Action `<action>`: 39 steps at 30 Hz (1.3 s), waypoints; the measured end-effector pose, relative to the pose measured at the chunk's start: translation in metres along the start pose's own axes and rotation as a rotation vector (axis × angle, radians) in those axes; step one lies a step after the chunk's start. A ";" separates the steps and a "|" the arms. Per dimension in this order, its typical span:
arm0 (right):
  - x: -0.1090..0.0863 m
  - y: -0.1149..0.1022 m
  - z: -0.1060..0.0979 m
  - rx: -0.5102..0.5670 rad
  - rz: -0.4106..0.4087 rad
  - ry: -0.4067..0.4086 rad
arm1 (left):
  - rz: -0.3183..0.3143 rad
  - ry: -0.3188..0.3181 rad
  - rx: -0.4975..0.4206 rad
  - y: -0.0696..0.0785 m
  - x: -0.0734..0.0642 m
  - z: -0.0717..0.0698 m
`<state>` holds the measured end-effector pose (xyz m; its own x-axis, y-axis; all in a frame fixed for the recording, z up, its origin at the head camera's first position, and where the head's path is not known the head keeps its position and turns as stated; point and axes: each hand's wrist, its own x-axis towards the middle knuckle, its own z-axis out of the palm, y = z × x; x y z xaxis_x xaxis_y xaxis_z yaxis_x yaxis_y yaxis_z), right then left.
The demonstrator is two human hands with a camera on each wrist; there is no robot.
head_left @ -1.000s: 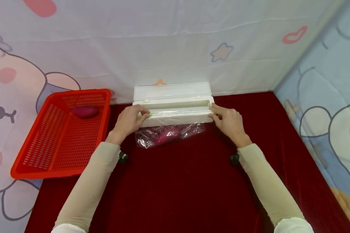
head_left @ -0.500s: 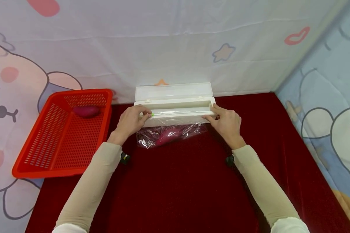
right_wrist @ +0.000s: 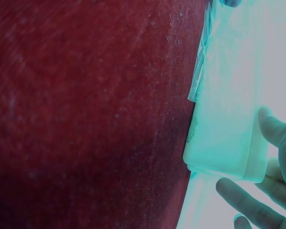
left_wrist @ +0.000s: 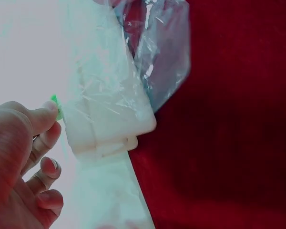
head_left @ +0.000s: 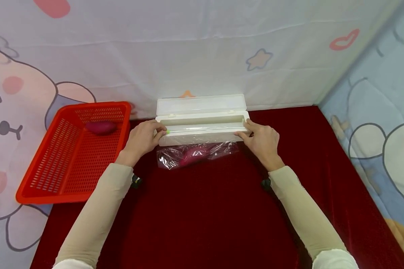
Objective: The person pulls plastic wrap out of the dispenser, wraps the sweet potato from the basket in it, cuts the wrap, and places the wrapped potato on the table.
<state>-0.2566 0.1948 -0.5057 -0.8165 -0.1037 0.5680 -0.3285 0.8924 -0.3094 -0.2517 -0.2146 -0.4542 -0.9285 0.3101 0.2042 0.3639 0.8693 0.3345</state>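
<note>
A white cling film dispenser box (head_left: pixel 175 140) stands with its lid (head_left: pixel 202 104) raised at the back. Pinched between thumb and finger of my left hand (head_left: pixel 139 139) is a small green slide cutter (left_wrist: pixel 57 107), at the left end of the bar along the box's front. My right hand (head_left: pixel 263 141) grips the right end of the box, thumb on the front. A sheet of clear cling film (head_left: pixel 222 148) hangs over the front onto the cloth. Under it lies a purple, sweet-potato-shaped piece (head_left: pixel 194 154). Inside the box, a roll of film (head_left: pixel 202 126) is partly visible.
At the left stands a red plastic basket (head_left: pixel 50 200) with another purple sweet-potato-shaped piece (head_left: pixel 101 127) in it. Dark red cloth (head_left: pixel 202 216) covers the table. A printed curtain (head_left: pixel 202 56) hangs right behind the lid, and another borders the right side.
My left hand has slid the green cutter left along the bar to the box's left end. My right thumb has shifted inward on the box front. The film and purple piece stay put.
</note>
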 end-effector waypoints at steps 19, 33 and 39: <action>0.000 0.003 -0.002 -0.037 -0.015 -0.006 | -0.052 -0.024 0.027 -0.014 -0.008 -0.013; -0.001 0.000 0.000 -0.019 -0.003 -0.031 | -0.111 -0.039 -0.017 -0.017 -0.012 -0.018; 0.000 0.001 0.001 -0.004 0.002 -0.035 | -0.107 -0.048 -0.019 -0.016 -0.011 -0.020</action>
<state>-0.2572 0.1959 -0.5068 -0.8332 -0.1172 0.5404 -0.3251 0.8944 -0.3072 -0.2459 -0.2400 -0.4438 -0.9645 0.2344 0.1219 0.2633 0.8911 0.3696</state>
